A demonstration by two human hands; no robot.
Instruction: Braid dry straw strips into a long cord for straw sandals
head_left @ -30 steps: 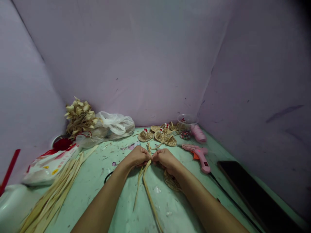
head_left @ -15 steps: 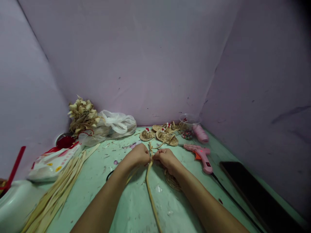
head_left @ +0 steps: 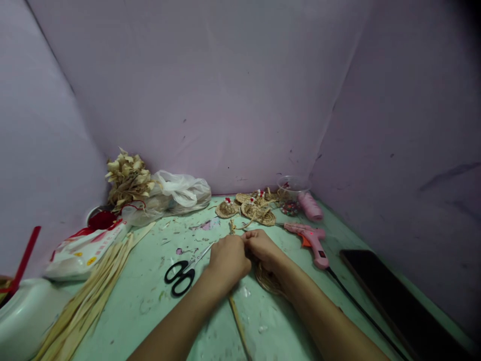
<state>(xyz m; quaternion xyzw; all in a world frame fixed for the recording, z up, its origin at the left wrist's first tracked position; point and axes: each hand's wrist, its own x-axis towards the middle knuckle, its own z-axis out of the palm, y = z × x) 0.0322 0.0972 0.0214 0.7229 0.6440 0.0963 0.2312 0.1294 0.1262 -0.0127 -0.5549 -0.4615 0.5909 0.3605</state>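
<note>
Working hands: you are holding both hands together low in the centre, over a pale green tabletop [head_left: 146,321].
Left hand [head_left: 230,256]: your fingers are lying curled, back of the hand uppermost; their tips are hiding from view, so whether they are clamping anything cannot be told.
Right hand [head_left: 261,248]: your thumb and fingers are pinching the straw plait [head_left: 232,226] just beside the left hand, their tips partly covered.
Plait: its upper end is showing just beyond your hands, while a straw strip [head_left: 239,325] is trailing toward you from beneath the left.
Straw coil [head_left: 267,280]: it is lying partly under your right hand.
Scissors [head_left: 192,262]: black-handled, they are resting just left of your left hand, blades pointing away from you.
Back edge: beaded straw hats [head_left: 259,214] are sitting near a pink thread spool [head_left: 311,206].
Right side: a pink hot-glue gun [head_left: 308,236] is lying with its nozzle toward the hats.
Left side: loose straw strips [head_left: 90,291] are fanning toward you.
</note>
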